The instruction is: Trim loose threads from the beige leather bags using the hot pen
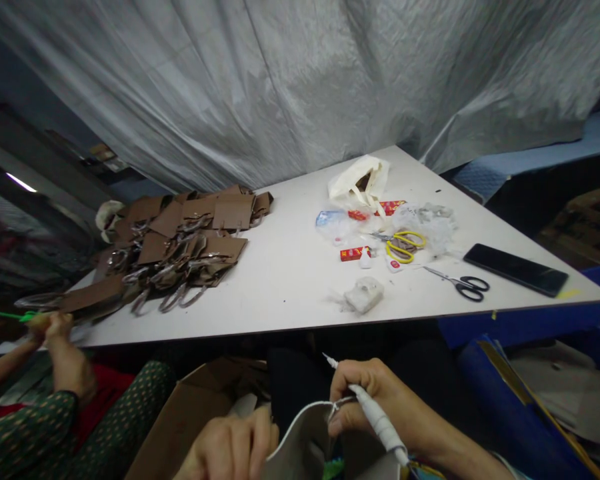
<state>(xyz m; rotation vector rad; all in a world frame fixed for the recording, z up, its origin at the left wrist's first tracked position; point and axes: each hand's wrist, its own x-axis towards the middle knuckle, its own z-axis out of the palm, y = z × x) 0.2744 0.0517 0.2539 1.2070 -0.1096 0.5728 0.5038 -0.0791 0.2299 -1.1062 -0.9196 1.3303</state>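
Note:
My left hand (235,443), at the bottom middle, has its fingers curled at the edge of a pale grey, leather-like bag piece (303,437). The piece stands curved open at its top. My right hand (375,397) is closed round a slim white tape-wrapped tool (380,420) with a thin pointed tip sticking out to the upper left. Its thumb and fingertips also pinch the grey piece's upper corner, where a thin strand or loop shows. The lower part of the piece is cut off by the frame.
On the white table (285,267) lie many brown handbags (185,233), yellow scissors (405,245), black scissors (465,285), a phone (515,269), a white lump (363,295) and a cream bag (360,183). Left, a co-worker's hands (55,327) hold something green. A cardboard box (190,407) stands below.

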